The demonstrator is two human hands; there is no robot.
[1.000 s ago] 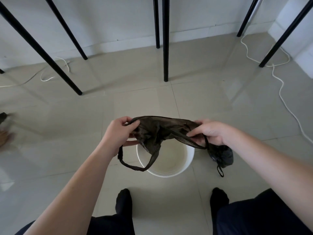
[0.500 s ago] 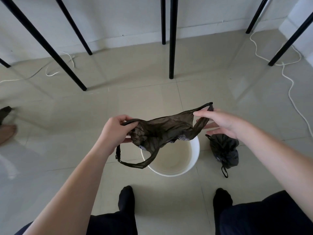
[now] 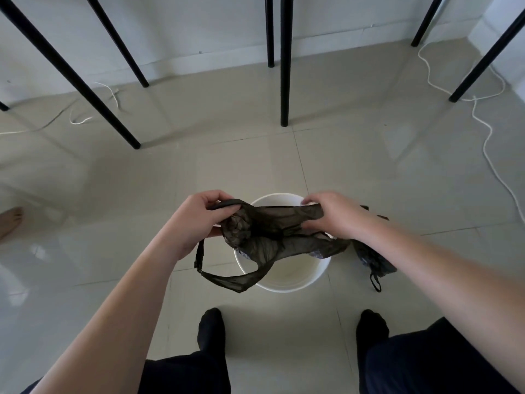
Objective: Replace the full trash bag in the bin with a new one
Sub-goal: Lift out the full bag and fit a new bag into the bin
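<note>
— Both gripping it?
— Yes: the left hand [image 3: 196, 220] and right hand [image 3: 332, 217] each pinch the thin dark new bag [image 3: 272, 234], bunched above the empty white bin [image 3: 295, 288]; the tied full bag [image 3: 369, 258] lies just beside it.
— Risk?
— Film that thin may tear if tugged apart. No writing I can read.

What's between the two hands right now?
In the head view, the new trash bag stretches between left hand and right hand, above the white bin.
</note>
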